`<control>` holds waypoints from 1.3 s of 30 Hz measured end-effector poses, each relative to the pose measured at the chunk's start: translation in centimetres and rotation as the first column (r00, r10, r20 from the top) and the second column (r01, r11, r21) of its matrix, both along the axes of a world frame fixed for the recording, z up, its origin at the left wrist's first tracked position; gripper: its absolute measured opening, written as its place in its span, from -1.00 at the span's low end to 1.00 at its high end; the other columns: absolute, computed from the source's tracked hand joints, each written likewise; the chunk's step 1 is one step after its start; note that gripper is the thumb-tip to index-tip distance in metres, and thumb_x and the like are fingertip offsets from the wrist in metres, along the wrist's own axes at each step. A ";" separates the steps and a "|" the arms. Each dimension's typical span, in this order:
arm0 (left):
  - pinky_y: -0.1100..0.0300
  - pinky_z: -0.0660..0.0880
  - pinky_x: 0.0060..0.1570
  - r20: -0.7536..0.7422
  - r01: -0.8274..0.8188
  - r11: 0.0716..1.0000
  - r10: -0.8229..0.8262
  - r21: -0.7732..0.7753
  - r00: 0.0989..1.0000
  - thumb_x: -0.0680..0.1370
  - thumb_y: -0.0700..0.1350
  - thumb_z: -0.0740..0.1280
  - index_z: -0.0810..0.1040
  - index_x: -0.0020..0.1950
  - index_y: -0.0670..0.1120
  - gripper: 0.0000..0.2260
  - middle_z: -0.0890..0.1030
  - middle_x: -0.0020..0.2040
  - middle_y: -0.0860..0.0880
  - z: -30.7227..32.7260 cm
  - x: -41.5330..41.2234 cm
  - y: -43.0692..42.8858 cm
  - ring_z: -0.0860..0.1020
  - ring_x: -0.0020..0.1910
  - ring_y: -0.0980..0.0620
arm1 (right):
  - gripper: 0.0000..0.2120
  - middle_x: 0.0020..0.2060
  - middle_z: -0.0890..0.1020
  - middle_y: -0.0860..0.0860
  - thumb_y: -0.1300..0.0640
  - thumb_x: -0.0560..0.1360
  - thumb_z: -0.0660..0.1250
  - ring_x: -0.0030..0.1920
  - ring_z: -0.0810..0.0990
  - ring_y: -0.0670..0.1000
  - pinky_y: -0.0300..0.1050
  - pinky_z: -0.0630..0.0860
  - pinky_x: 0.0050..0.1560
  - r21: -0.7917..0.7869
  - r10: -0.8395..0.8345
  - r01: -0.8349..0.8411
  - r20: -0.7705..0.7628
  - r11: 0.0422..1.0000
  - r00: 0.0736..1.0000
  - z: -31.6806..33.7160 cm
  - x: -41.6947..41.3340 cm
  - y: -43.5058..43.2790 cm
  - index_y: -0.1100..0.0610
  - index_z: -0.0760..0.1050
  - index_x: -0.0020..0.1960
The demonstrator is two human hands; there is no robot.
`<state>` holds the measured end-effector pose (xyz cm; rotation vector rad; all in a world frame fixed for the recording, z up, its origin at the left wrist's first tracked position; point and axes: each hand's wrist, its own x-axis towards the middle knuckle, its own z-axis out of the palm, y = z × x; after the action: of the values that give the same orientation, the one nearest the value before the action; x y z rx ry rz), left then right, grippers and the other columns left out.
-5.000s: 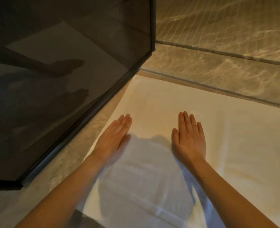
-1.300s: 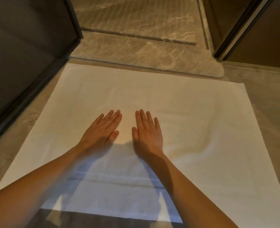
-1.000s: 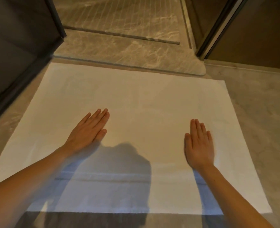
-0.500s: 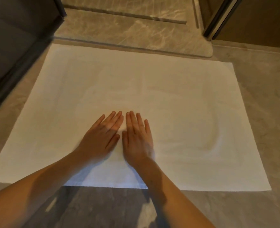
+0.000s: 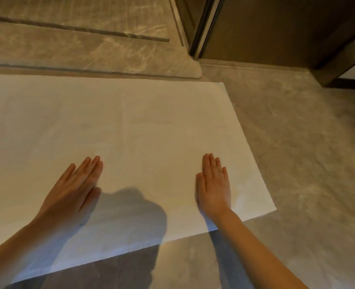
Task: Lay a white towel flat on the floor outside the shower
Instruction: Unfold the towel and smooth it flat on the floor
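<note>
The towel [image 5: 130,130] lies spread flat on the floor [image 5: 297,153], its far edge along the shower sill [image 5: 93,53]. Both hands rest palm-down on its near half, fingers straight and gripping nothing: left hand [image 5: 74,190] mid-towel, right hand [image 5: 214,186] near the right edge.

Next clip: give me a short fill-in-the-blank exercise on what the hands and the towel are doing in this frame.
1. Both hands lie palm-____ on the white towel.
2. The right hand rests nearer the towel's ____ edge than the left hand does.
3. The towel's far edge lies along the marble ____.
4. The fingers of both hands are ____, not curled.

Missing words: down; right; threshold; straight
</note>
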<state>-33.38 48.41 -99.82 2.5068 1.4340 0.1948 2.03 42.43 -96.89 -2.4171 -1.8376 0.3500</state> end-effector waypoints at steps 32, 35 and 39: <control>-0.01 0.05 0.49 0.063 0.330 0.939 -0.337 0.101 0.939 0.61 0.02 0.01 0.23 0.53 -0.21 -0.46 0.22 0.55 -0.15 1.2 20.7 6.8 0.19 0.53 -0.10 | -0.45 0.56 -0.02 -0.08 -0.07 0.65 -0.15 0.56 -0.13 -0.09 -0.17 -0.22 0.53 0.180 0.095 -0.077 -0.097 0.981 0.991 -0.2 4.6 4.2 0.10 -0.03 0.59; -0.03 0.02 0.50 -0.074 0.294 0.949 -0.287 0.111 0.955 0.59 0.08 -0.09 0.19 0.53 -0.24 -0.40 0.19 0.55 -0.19 2.0 20.3 10.8 0.17 0.53 -0.15 | -0.46 0.58 0.07 0.00 -0.05 0.66 -0.12 0.58 -0.06 -0.01 -0.08 -0.17 0.55 0.164 0.207 -0.195 -0.063 0.967 0.976 -1.2 2.1 7.3 0.10 0.00 0.60; 0.09 -0.20 0.51 -0.134 0.296 0.954 -0.286 0.056 0.949 0.57 0.20 -0.25 -0.02 0.59 -0.13 -0.33 -0.04 0.59 -0.07 0.2 18.6 12.1 -0.07 0.57 -0.01 | -0.46 0.59 0.01 -0.08 -0.09 0.66 -0.15 0.57 -0.13 -0.08 -0.08 -0.15 0.56 0.097 0.244 -0.239 -0.046 0.966 0.969 -2.7 5.0 6.9 0.02 -0.07 0.61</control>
<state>-14.78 60.53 -99.65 2.7981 1.0940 0.0377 7.05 49.38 -99.59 -2.1059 -2.0783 0.3413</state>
